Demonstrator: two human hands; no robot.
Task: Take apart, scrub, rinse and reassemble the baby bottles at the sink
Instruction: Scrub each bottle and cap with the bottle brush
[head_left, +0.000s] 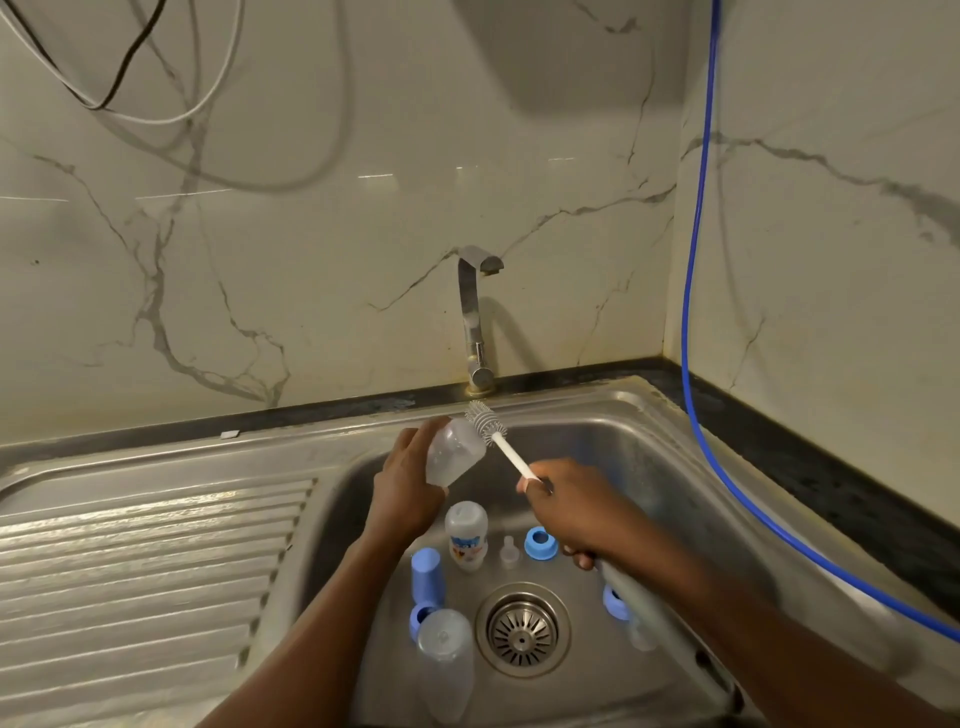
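My left hand (402, 480) grips a clear baby bottle body (453, 452) tilted over the sink, its mouth pointing up and right. My right hand (571, 506) holds a long white bottle brush (511, 460) by its handle; the grey bristle head (484, 420) is just outside the bottle's mouth. In the basin lie a printed bottle (466, 535), another clear bottle (445, 660), a blue cap (427, 574), blue collar rings (540, 543) (615, 603) (420, 618) and a small clear teat (509, 550).
The steel sink basin (649, 467) has a round drain strainer (522, 631) in its floor. A chrome tap (475, 317) rises behind it, with no water running. A ribbed draining board (145, 561) lies left. A blue hose (698, 312) hangs down the right wall.
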